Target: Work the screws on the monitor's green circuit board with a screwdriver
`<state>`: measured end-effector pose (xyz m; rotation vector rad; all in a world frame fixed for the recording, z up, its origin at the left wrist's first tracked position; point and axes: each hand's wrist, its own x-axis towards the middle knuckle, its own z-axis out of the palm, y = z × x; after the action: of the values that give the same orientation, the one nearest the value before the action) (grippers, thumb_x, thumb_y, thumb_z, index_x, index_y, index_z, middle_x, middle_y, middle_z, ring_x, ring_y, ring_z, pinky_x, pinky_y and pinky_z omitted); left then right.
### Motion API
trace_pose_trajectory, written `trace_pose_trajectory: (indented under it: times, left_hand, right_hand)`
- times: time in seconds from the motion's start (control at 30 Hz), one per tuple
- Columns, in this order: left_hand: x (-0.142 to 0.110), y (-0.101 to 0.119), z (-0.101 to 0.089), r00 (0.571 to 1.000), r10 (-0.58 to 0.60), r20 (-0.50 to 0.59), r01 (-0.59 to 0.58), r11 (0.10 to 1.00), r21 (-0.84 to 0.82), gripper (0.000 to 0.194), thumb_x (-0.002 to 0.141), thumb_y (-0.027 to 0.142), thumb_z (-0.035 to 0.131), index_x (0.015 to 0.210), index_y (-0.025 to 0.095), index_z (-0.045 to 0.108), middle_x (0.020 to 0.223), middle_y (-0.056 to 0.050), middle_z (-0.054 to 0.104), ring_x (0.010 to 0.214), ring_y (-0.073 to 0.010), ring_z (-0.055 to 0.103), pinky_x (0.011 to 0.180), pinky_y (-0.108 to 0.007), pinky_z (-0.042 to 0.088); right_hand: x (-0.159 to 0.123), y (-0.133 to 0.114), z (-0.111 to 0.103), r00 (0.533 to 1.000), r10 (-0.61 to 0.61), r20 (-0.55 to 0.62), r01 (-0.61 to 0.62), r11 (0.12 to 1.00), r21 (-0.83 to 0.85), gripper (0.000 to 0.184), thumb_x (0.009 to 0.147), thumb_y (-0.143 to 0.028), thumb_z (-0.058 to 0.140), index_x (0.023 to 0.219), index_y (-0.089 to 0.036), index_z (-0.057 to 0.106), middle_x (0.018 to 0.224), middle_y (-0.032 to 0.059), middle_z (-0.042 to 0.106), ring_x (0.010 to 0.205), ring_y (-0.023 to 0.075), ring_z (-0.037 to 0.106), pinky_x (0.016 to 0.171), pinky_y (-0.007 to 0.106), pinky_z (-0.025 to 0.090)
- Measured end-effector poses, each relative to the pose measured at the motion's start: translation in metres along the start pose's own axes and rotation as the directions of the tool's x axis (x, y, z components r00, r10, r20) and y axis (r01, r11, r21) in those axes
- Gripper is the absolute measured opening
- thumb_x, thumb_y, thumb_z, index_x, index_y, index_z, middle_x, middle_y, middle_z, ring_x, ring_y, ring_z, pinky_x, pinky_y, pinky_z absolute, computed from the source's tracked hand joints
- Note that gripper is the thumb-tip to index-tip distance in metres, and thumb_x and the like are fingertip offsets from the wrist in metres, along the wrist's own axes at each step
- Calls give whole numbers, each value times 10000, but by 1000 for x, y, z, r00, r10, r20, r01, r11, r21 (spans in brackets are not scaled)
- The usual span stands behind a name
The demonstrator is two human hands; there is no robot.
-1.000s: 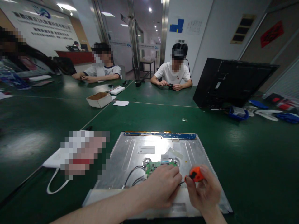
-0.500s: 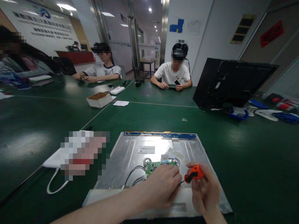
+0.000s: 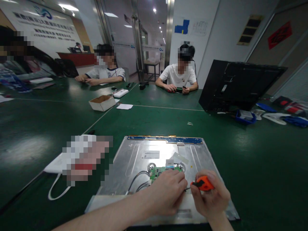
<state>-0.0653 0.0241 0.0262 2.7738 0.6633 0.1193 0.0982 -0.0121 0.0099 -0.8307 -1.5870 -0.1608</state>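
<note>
Rotated since the earlier frame, the orange-handled screwdriver (image 3: 206, 183) is pinched in the right hand (image 3: 215, 198), its shaft pointing left toward the left hand (image 3: 167, 189), whose fingertips are hidden beside the green board (image 3: 157, 171).

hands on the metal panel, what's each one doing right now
Left hand: over the green board, grip hidden.
Right hand: closed on the orange screwdriver.

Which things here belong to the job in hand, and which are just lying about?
In use:
- orange-and-black screwdriver, in right hand
- green circuit board, by left hand
- silver metal panel, underneath

Lying about:
- open white cardboard box
- blue plastic tray
- white paper slip
</note>
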Motion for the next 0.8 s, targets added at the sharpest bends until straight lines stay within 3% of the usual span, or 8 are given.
trace_pose_trajectory:
  times: [0.1, 0.23, 0.37, 0.57, 0.8]
  left_hand:
    - [-1, 0, 2, 1000, 10, -12, -10, 1000, -15, 208, 797, 187, 600, 996, 163, 546, 973, -104, 625, 842, -258, 589, 727, -359, 479]
    - [-1, 0, 2, 999, 16, -29, -17, 999, -38, 312, 777, 186, 602, 1080, 163, 532, 1018, -115, 626, 895, -273, 586, 757, -361, 476]
    - [-1, 1, 0, 1000, 5, -6, -5, 1000, -21, 302, 753, 165, 609, 1049, 160, 547, 990, -103, 633, 837, -261, 589, 735, -366, 478]
    - [0, 1, -2, 1000, -7, 26, 7, 1000, 1, 196, 762, 194, 614, 941, 165, 537, 953, -100, 622, 821, -254, 588, 757, -378, 485]
    - [-1, 1, -2, 1000, 2, -7, -2, 1000, -15, 162, 801, 189, 594, 952, 165, 540, 951, -104, 624, 818, -253, 586, 751, -374, 481]
  right_hand:
    - [-10, 1, -2, 998, 59, 17, -59, 998, 16, 365, 948, -285, 505, 1306, -220, 468, 892, 79, 626, 718, 211, 648, 539, 344, 549]
    - [-21, 4, -6, 994, 97, 54, -95, 995, -31, 352, 968, -289, 458, 1315, -232, 472, 990, 105, 646, 777, 219, 663, 579, 367, 570]
    - [-17, 4, -5, 998, 58, 27, -56, 994, -90, 366, 948, -249, 494, 1313, -218, 480, 932, 92, 649, 743, 209, 658, 566, 342, 564]
    - [4, -1, 1, 997, -24, -71, 25, 1000, 11, 540, 847, -107, 619, 1333, -230, 418, 765, -10, 582, 586, 145, 579, 485, 260, 507]
    - [0, 0, -1, 1000, -6, -5, 6, 999, -50, 400, 893, -187, 590, 1275, -211, 475, 797, 30, 587, 650, 162, 583, 502, 265, 505]
